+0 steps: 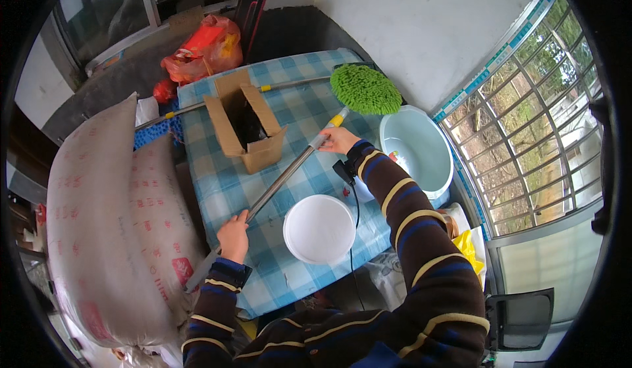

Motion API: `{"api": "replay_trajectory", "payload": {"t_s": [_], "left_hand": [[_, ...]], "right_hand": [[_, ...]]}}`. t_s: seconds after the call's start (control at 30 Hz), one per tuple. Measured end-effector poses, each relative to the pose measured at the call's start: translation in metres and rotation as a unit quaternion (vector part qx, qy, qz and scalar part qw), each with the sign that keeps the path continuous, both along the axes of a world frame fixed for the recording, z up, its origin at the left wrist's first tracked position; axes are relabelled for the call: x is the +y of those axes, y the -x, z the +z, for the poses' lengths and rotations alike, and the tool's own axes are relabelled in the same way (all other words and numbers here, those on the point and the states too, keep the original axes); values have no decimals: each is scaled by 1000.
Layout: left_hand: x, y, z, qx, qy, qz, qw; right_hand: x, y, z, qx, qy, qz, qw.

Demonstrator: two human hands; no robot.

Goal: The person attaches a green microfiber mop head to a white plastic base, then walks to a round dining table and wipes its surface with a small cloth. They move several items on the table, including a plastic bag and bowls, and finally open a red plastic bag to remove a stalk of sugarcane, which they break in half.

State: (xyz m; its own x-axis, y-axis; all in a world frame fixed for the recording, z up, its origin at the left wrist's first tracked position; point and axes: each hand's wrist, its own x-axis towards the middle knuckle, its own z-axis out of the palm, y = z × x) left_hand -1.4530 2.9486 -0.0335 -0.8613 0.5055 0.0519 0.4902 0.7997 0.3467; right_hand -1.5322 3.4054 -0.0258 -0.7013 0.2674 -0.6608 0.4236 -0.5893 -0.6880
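Observation:
A mop with a metal pole (282,182) slants over the table, from the lower left up to its green shaggy head (366,89) at the far right. My left hand (233,237) is wrapped round the pole near its grey lower end. Higher up, just below the yellow collar, my right hand (338,141) grips the pole's grey sleeve. Under the pole lies a blue and white checked tablecloth (263,276). A white round lid or tub (319,229) sits beside the pole, nearest my right forearm.
An open cardboard box (263,152) stands left of the pole, with another pole (299,83) behind it. A pale blue basin (421,151) is at the right. Large filled sacks (99,223) lean along the left side. A red plastic bag (207,49) lies beyond the table, and a barred window (526,118) is at the right.

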Motion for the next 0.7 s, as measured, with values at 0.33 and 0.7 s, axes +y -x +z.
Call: {"api": "replay_trajectory", "payload": {"t_s": [0.33, 0.7], "left_hand": [[31, 11, -32, -74, -20, 7, 997], [41, 34, -53, -88, 27, -1, 996]], "right_hand": [[40, 20, -77, 53, -73, 146, 985], [17, -5, -20, 22, -19, 90, 995]]}}
